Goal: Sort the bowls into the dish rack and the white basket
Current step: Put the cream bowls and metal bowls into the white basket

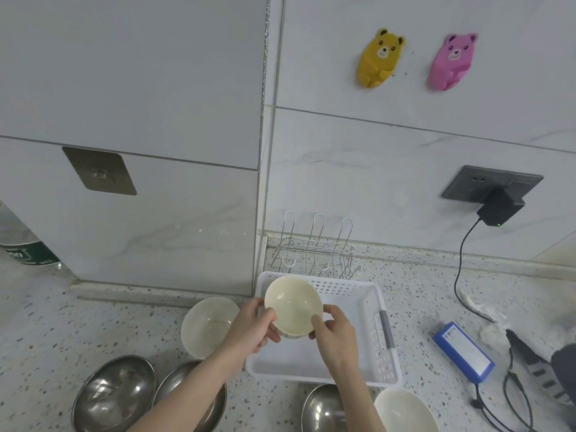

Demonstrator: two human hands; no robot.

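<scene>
Both hands hold one cream ceramic bowl [293, 304] tilted toward me above the left part of the white basket [386, 360]. My left hand [252, 328] grips its left rim, my right hand [335, 333] its right rim. The wire dish rack [314, 247] stands behind the basket against the wall and holds nothing. On the counter lie a white bowl [207, 325] left of the basket, two steel bowls [115, 394] [174, 385] at front left, a steel bowl [322, 408] and a white bowl [405, 411] at the front.
A blue power brick [464, 350] with black cables [514, 391] lies right of the basket, fed from a plug in the wall socket [492, 188]. A bottle [25, 241] stands far left. A tiled pillar juts out behind the left bowls.
</scene>
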